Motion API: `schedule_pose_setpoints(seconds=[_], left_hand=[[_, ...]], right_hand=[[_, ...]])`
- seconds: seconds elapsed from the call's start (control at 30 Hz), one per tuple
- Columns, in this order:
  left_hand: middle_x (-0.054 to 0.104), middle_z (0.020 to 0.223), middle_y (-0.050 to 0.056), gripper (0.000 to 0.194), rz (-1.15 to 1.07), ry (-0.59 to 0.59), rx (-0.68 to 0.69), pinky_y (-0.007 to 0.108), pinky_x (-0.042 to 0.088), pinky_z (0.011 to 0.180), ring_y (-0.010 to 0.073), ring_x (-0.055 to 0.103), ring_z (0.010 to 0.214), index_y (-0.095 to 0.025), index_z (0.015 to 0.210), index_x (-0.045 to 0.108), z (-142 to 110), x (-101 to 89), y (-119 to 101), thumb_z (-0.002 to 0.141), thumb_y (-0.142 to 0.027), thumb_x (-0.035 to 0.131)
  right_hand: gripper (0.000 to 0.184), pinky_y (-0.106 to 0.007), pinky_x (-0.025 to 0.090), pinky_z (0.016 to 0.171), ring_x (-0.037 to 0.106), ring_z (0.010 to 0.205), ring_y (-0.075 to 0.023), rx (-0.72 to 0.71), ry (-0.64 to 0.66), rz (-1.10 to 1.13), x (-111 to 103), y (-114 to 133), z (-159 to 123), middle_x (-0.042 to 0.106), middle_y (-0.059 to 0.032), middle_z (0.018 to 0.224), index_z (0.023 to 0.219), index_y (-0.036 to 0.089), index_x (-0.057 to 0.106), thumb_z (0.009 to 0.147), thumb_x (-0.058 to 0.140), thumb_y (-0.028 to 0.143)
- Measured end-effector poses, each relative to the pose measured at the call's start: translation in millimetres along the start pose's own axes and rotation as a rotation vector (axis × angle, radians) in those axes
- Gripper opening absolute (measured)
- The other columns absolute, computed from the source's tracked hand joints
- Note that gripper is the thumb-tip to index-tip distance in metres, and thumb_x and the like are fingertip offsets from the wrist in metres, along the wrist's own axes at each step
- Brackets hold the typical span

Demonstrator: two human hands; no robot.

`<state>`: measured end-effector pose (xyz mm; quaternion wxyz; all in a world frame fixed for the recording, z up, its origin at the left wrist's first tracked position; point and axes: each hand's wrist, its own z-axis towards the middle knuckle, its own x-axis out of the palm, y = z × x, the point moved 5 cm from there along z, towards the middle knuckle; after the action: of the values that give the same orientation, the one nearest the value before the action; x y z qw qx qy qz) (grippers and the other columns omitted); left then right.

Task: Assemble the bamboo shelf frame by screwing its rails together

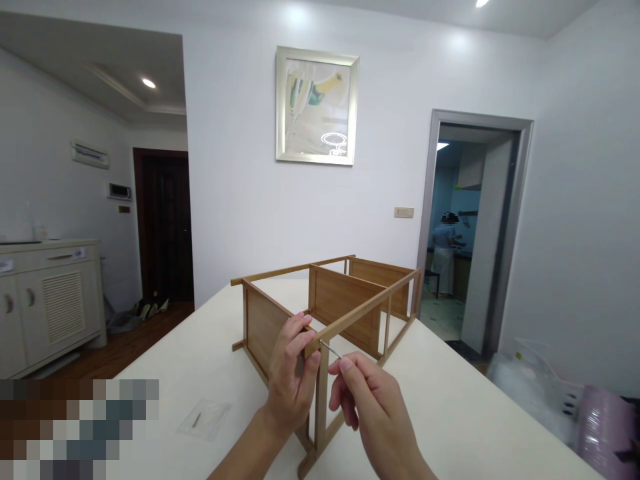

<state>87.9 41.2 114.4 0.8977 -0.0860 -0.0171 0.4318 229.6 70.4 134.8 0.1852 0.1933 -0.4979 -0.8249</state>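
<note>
A small wooden shelf frame (345,300) lies on its side on the white table (210,347). My left hand (293,377) is closed around the frame's near corner, where an upright post meets the top rail. Fingertips of my right hand (370,407) pinch a thin metal tool (331,349), whose tip touches that corner joint. Both hands are at the near end of the frame.
A clear plastic bag (205,419) with a small part lies on the table to the left. Plastic wrapping (535,383) and a pink roll (607,427) sit at the right. A white cabinet (47,300) stands at the left. A person stands in the far kitchen doorway (445,250).
</note>
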Motion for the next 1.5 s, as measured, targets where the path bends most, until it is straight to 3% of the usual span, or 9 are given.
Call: schedule_pose_setpoints(seconds=[0.23,0.43,0.6,0.8,0.93,1.03,1.1,1.3,1.5], left_hand=[[0.055,0.136,0.012,0.036,-0.016,0.000,0.000,0.060,0.038,0.110,0.0297,0.044,0.136,-0.024,0.127,0.051,0,-0.1,1,0.092,-0.013,0.050],[0.055,0.136,0.012,0.037,-0.007,-0.004,-0.011,0.059,0.039,0.110,0.0293,0.045,0.136,-0.024,0.127,0.052,0,0.1,1,0.092,-0.012,0.051],[0.055,0.137,0.012,0.036,-0.009,-0.004,-0.017,0.059,0.039,0.110,0.0286,0.046,0.135,-0.024,0.126,0.052,0,-0.7,0,0.092,-0.013,0.051],[0.057,0.136,0.012,0.034,0.007,-0.008,-0.007,0.058,0.040,0.110,0.0289,0.046,0.135,-0.024,0.126,0.052,2,-1.4,-2,0.093,-0.015,0.051],[0.057,0.135,0.013,0.034,0.010,-0.005,0.001,0.058,0.040,0.110,0.0293,0.047,0.135,-0.023,0.126,0.052,3,-1.3,-3,0.093,-0.014,0.051],[0.057,0.135,0.013,0.034,0.009,-0.005,-0.003,0.059,0.040,0.110,0.0291,0.046,0.136,-0.024,0.126,0.052,1,-0.9,-1,0.093,-0.014,0.051],[0.057,0.135,0.013,0.035,0.005,-0.006,-0.005,0.058,0.040,0.110,0.0291,0.046,0.136,-0.024,0.126,0.052,1,-0.7,-1,0.093,-0.013,0.051],[0.057,0.135,0.013,0.034,0.000,-0.010,-0.008,0.059,0.040,0.110,0.0290,0.047,0.135,-0.023,0.125,0.052,1,-0.7,-2,0.093,-0.013,0.050],[0.057,0.135,0.012,0.032,0.014,-0.009,-0.002,0.059,0.041,0.109,0.0291,0.047,0.135,-0.024,0.125,0.052,4,-1.2,-3,0.094,-0.016,0.049]], right_hand=[[0.042,-0.018,0.034,0.040,0.044,0.039,-0.0078,0.039,-0.064,0.022,4,7,-3,0.063,0.0028,0.063,0.116,0.020,0.045,0.095,0.040,0.057],[0.033,-0.016,0.026,0.031,0.040,0.030,-0.0070,0.180,0.094,0.276,13,7,1,0.063,0.0038,0.060,0.109,0.021,0.041,0.094,0.042,0.051],[0.033,-0.018,0.035,0.034,0.049,0.034,-0.0088,0.180,0.149,0.522,15,1,1,0.068,-0.0009,0.069,0.103,0.021,0.045,0.093,0.049,0.052],[0.028,-0.023,0.049,0.051,0.058,0.053,-0.0102,-0.110,-0.025,0.288,-3,-7,2,0.069,-0.0045,0.081,0.102,0.018,0.059,0.091,0.062,0.044],[0.010,-0.026,0.056,0.060,0.065,0.068,-0.0144,-0.502,-0.165,-0.088,-16,1,-2,0.070,-0.0046,0.086,0.100,0.022,0.065,0.093,0.060,0.024],[0.025,-0.032,0.059,0.077,0.068,0.094,-0.0207,-0.833,-0.194,-0.433,-19,8,-11,0.070,-0.0101,0.102,0.114,0.021,0.064,0.090,0.059,0.013],[0.036,-0.035,0.059,0.081,0.066,0.101,-0.0234,-0.966,-0.195,-0.625,-21,9,-13,0.068,-0.0139,0.111,0.124,0.018,0.060,0.089,0.059,0.010],[0.044,-0.035,0.060,0.075,0.069,0.093,-0.0228,-1.188,-0.109,-0.905,-27,16,-10,0.068,-0.0186,0.112,0.135,0.012,0.053,0.091,0.055,0.007],[0.036,-0.038,0.060,0.072,0.070,0.092,-0.0245,-1.260,-0.065,-1.025,-26,25,-7,0.070,-0.0188,0.111,0.129,0.015,0.056,0.093,0.052,0.010]])
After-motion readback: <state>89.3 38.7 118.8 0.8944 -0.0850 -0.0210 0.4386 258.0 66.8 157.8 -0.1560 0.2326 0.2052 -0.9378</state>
